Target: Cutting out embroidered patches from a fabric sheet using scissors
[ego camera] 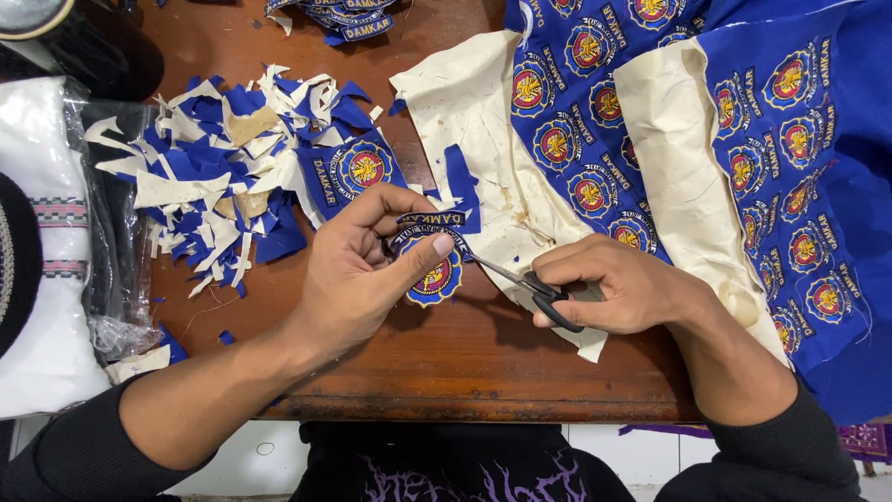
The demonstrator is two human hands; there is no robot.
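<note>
My left hand (362,265) pinches a blue embroidered patch (435,276) with a round red and yellow emblem, thumb on its top edge, above the wooden table (446,358). My right hand (618,284) grips black-handled scissors (520,279), whose blades point left and meet the patch's upper right edge. Just right of the hands lies a large blue cloth sheet (650,121) covered with rows of the same emblems and backed with cream lining.
A heap of blue and cream fabric offcuts (223,177) lies at the left, with a cut patch (358,172) at its right side. A clear plastic bag (107,279) and white fabric (42,363) sit at the far left. More patches (344,19) lie at the top.
</note>
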